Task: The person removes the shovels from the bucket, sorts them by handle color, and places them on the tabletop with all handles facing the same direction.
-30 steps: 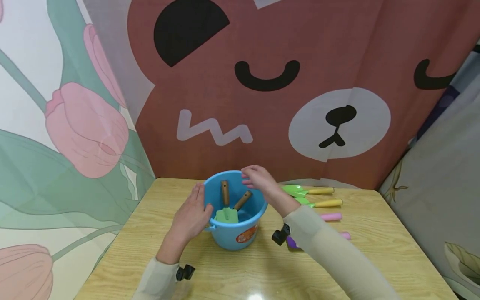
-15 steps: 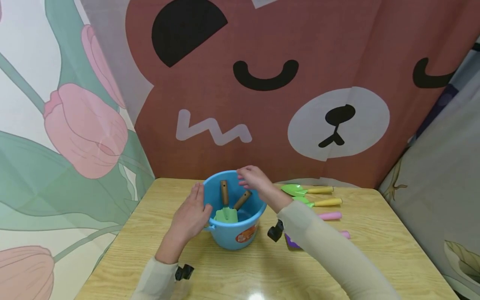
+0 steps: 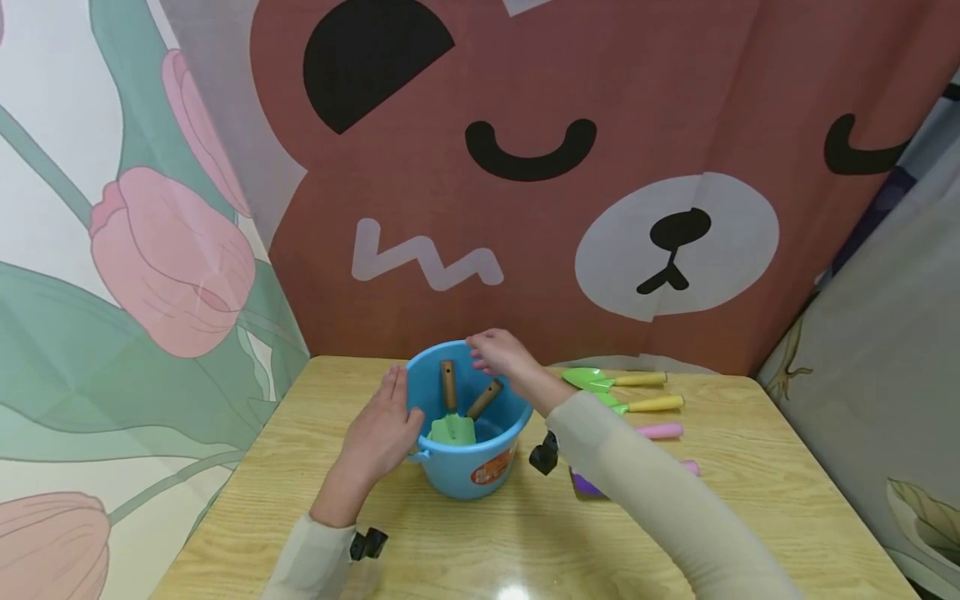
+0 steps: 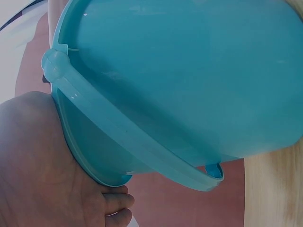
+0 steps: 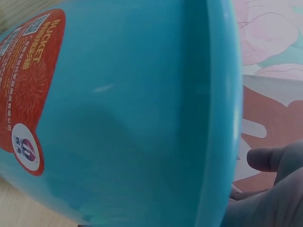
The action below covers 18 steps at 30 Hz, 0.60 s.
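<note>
A light blue plastic bucket (image 3: pixel 453 479) stands upright on the table, a red label (image 5: pixel 33 75) on its side. Inside it lean a tool with a pale green head (image 3: pixel 453 430) and a brown wooden handle, and a second brown handle (image 3: pixel 484 400) whose head is hidden. My left hand (image 3: pixel 378 429) lies against the left side of the rim, fingers straight. Over the right far rim is my right hand (image 3: pixel 504 353), fingers loosely bent and holding nothing visible; its fingertips are partly hidden in the right wrist view. The bucket's carrying handle (image 4: pixel 128 135) hangs down outside.
Right of the bucket lie two green trowels (image 3: pixel 588 380) with yellow handles. Nearer are a pink handle (image 3: pixel 660 432) and a purple-headed tool (image 3: pixel 592 483), both partly behind my right sleeve (image 3: pixel 622 454). A bear-print curtain (image 3: pixel 525 250) hangs behind the wooden table (image 3: pixel 450 550).
My right hand and forearm have shifted slightly left along the bucket's far rim, uncovering more of the purple tool. The left hand and the bucket stay in place.
</note>
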{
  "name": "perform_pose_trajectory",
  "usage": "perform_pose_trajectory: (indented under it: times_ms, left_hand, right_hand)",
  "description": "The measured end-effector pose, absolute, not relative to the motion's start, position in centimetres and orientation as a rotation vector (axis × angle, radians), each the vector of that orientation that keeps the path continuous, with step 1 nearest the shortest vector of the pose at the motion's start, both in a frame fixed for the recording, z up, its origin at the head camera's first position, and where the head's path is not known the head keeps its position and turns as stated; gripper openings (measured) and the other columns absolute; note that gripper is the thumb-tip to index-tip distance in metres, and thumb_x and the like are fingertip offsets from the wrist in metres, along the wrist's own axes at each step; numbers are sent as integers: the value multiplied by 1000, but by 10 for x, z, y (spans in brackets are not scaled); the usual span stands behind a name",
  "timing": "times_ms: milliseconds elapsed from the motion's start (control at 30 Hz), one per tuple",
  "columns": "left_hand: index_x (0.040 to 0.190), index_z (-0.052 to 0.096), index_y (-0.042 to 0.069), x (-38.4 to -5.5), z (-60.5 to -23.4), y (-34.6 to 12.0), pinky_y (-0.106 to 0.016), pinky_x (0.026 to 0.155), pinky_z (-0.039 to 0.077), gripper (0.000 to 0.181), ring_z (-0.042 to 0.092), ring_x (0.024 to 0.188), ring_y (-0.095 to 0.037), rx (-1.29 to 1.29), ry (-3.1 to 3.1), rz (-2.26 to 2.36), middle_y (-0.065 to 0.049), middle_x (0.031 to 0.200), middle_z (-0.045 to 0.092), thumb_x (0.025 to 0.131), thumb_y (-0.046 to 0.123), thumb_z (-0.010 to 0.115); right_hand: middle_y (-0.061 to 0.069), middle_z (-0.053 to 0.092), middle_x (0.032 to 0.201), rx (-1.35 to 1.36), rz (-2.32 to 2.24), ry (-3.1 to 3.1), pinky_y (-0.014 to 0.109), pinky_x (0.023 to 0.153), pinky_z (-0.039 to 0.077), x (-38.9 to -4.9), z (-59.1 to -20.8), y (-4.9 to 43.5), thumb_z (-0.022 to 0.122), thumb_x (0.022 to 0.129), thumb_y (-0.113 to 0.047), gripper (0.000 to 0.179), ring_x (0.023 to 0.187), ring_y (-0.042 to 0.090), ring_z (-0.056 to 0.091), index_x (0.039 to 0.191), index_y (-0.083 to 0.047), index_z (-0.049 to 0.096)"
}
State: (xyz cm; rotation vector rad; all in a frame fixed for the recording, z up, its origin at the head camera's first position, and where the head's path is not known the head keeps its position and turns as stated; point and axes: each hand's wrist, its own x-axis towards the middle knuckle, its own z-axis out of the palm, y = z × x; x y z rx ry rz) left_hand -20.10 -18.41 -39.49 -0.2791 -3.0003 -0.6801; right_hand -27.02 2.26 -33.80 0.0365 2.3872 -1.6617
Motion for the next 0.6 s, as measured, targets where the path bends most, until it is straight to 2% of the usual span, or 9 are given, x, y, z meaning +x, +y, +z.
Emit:
perform_pose_trajectory:
  times_ms: [167,600]
  left_hand:
    - [160,11,-3,-201,-395,-184,-57,121,24,74,12,155,-38,-287,-2993,-680,-20,169,9,102,34,38]
    - [160,11,-4,-201,-398,-185,-56,121,23,74,12,155,-38,-299,-2984,-681,-21,168,10,102,34,38]
  right_hand:
    - [16,63,132,18,-1624,2410,47,106,49,-270,-338,18,53,105,-34,47,119,32,63,139,-1,52]
    - [18,61,132,26,-1614,2374,50,109,45,-275,-341,9,53,105,-32,46,120,34,61,139,0,52]
